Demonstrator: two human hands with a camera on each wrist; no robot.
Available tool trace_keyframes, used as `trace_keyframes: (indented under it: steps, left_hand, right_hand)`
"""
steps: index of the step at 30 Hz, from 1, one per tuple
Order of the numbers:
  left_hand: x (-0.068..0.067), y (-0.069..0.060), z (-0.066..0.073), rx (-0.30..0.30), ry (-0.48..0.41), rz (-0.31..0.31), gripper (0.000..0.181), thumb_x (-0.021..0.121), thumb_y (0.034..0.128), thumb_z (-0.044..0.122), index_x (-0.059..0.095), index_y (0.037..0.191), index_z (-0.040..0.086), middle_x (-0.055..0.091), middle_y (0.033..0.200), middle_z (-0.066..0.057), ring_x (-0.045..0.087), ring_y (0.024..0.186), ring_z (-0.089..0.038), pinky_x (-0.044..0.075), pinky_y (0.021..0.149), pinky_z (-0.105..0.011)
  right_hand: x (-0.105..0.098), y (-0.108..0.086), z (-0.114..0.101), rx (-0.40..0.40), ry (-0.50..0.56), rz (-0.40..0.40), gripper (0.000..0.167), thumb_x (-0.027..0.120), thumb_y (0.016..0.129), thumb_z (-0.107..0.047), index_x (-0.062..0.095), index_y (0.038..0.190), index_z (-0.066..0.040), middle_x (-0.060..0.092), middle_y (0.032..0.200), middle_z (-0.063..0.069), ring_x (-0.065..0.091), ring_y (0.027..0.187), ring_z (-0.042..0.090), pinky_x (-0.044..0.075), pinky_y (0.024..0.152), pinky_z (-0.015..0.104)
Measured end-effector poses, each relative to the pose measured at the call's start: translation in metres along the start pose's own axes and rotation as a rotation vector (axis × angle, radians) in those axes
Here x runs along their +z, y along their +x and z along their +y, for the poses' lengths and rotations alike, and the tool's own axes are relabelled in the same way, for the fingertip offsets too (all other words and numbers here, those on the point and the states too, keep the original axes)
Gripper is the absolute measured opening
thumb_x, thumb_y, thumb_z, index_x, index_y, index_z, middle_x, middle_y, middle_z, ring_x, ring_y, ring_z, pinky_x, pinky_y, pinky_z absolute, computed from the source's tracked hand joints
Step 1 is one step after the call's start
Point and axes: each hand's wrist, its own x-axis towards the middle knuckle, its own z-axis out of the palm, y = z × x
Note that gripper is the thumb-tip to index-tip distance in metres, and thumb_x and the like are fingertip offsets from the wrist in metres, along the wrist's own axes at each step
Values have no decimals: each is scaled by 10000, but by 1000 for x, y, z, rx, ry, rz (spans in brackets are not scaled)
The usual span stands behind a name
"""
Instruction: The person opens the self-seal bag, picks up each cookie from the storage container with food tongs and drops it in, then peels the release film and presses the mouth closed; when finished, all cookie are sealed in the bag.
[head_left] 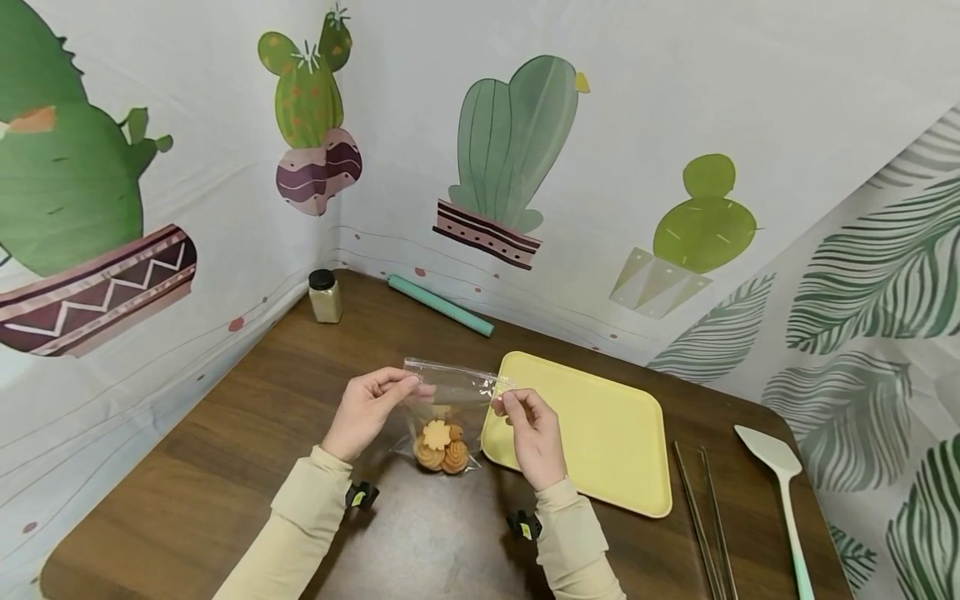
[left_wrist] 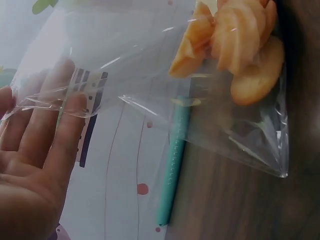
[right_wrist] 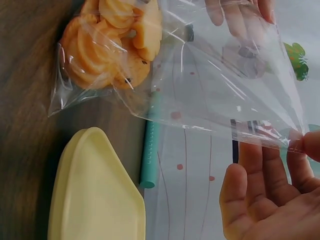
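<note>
A clear zip-top plastic bag [head_left: 457, 392] hangs upright between both hands, its zip edge at the top. Several golden cookies [head_left: 442, 446] lie in its bottom, some swirled and one flower-shaped; in the right wrist view the swirled cookies [right_wrist: 95, 50] show close up. My left hand [head_left: 369, 408] pinches the bag's upper left corner between thumb and index finger. At the upper right corner my right hand [head_left: 534, 433] pinches the film, its other fingers [right_wrist: 255, 180] loosely bent behind. The bag's bottom is close to the table; whether it touches, I cannot tell.
A yellow tray [head_left: 600, 425] lies right of the bag. Beyond it are metal chopsticks or rods [head_left: 701, 517] and a spatula [head_left: 783, 475]. At the back stand a black-lidded jar [head_left: 325, 297] and a teal rod [head_left: 442, 306], by the patterned cloth wall [head_left: 405, 167].
</note>
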Motion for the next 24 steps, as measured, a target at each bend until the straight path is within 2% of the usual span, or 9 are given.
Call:
trace_keyframes:
  steps: [4, 9, 11, 17, 20, 24]
  left_hand:
    - [-1, 1, 0, -6, 20, -2, 286, 604, 979, 239, 673, 1066, -24, 739, 957, -108, 706, 900, -255, 527, 852, -321]
    - [-3, 2, 1, -14, -54, -36, 270, 604, 980, 212, 660, 1009, -51, 728, 944, -168, 714, 850, -314, 570, 774, -383]
    - [-3, 2, 3, -12, -76, -45, 256, 604, 979, 194, 660, 997, -55, 724, 950, -185, 712, 849, -331, 573, 761, -406]
    - [0, 0, 8, 58, -6, -19, 192, 606, 977, 162, 696, 983, -7, 733, 963, -135, 705, 883, -281, 558, 776, -370]
    - [2, -1, 10, 95, -5, -10, 179, 605, 975, 130, 695, 1000, -23, 733, 936, -145, 708, 866, -291, 562, 788, -375]
    - [6, -2, 13, 116, -20, 16, 174, 610, 970, 112, 691, 1004, -38, 730, 895, -163, 714, 827, -309, 570, 764, -396]
  right_hand:
    - [-1, 0, -2, 6, -7, 0, 224, 487, 1020, -55, 622, 938, 105, 665, 915, 255, 623, 886, 389, 512, 789, 461]
    - [-2, 0, -3, 15, 8, -7, 232, 454, 1023, -25, 615, 934, 117, 655, 939, 267, 622, 905, 396, 489, 819, 545]
    - [-2, 0, -2, 16, 16, -9, 234, 445, 1024, -18, 608, 934, 123, 651, 944, 271, 617, 910, 401, 489, 824, 533]
    - [-1, 0, -2, 5, 13, 0, 241, 445, 1029, -31, 599, 931, 127, 642, 926, 279, 610, 906, 416, 495, 812, 514]
    - [0, 0, -3, -1, 0, 17, 239, 457, 1028, -40, 603, 926, 119, 642, 916, 270, 611, 895, 410, 493, 806, 508]
    - [2, -2, -7, 0, -28, 68, 201, 482, 1018, -40, 600, 959, 111, 635, 923, 252, 604, 881, 373, 497, 782, 401]
